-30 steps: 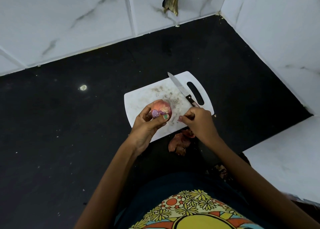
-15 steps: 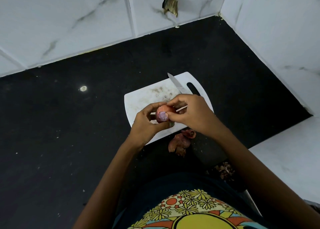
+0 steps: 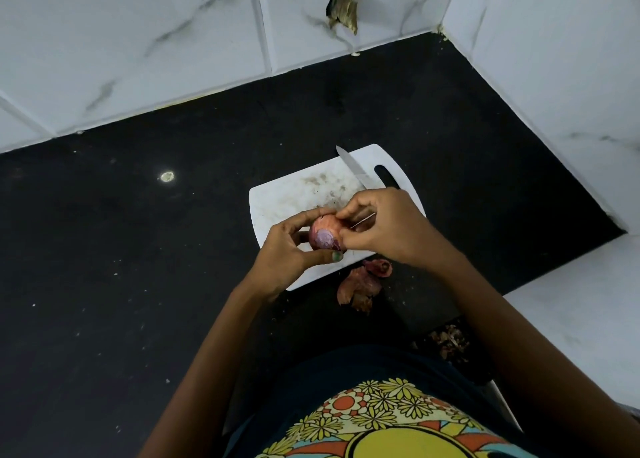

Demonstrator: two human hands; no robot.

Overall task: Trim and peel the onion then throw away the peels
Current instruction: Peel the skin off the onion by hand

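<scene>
A small red onion (image 3: pixel 322 234), its cut purple end facing me, is held just above the white cutting board (image 3: pixel 287 197). My left hand (image 3: pixel 287 253) grips it from the left, thumb underneath. My right hand (image 3: pixel 384 227) pinches the skin on the onion's right side with fingertips and thumb. A knife (image 3: pixel 353 170) lies on the board behind my right hand, blade pointing away; its handle is hidden. A pile of reddish peels (image 3: pixel 363 282) lies on the black counter just in front of the board.
The black counter (image 3: pixel 138 267) is bounded by white tiled walls at the back and right. A dark bin with peel scraps (image 3: pixel 450 343) sits low at the right, beside my body. A white ledge (image 3: pixel 588 319) stands at the right.
My right hand moved from the board's near edge up to the onion and took hold of its skin. My left hand turned the onion slightly.
</scene>
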